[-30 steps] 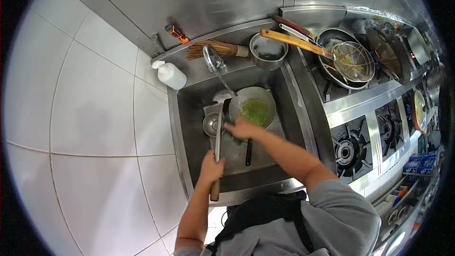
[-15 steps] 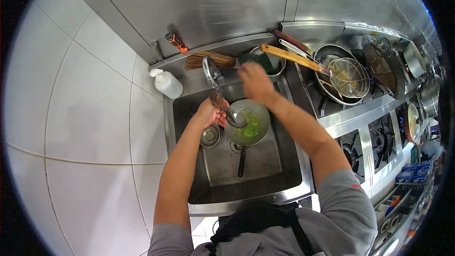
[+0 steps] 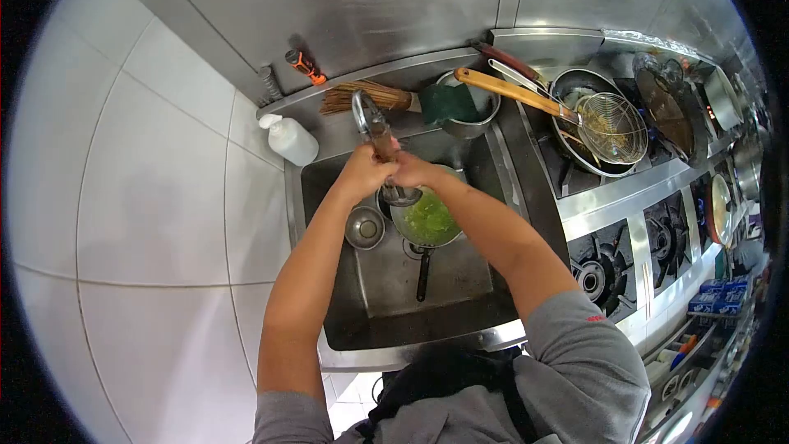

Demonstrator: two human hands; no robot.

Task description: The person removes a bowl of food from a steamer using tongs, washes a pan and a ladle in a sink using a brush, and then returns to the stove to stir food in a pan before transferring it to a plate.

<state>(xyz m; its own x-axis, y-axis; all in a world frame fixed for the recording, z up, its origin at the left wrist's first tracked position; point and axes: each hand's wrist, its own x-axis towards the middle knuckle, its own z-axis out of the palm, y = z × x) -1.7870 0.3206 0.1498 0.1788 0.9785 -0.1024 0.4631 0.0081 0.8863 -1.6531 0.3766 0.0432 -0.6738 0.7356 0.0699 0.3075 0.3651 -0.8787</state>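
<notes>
My left hand (image 3: 364,174) is closed around a ladle with a brown handle (image 3: 382,146) and a round metal bowl (image 3: 403,196). From the other side, my right hand (image 3: 413,171) meets it and closes on the same ladle, its fingertips partly hidden. Both hands are just below the curved faucet (image 3: 360,107). Under the ladle, a pan (image 3: 428,224) with bright green contents sits in the sink (image 3: 394,300), its black handle toward me. A small metal bowl (image 3: 365,228) is left of the pan.
Behind the sink are a white pump bottle (image 3: 292,141), a stick brush (image 3: 366,99) and a green scouring pad (image 3: 448,105) on a metal pot (image 3: 481,125). To the right, a wire strainer (image 3: 612,127) rests over a wok (image 3: 579,82) on the stove, with burners (image 3: 602,274) nearer me.
My right hand has moved left and down from beside the green pad to the ladle. My left hand has shifted up slightly with the ladle, closer under the faucet.
</notes>
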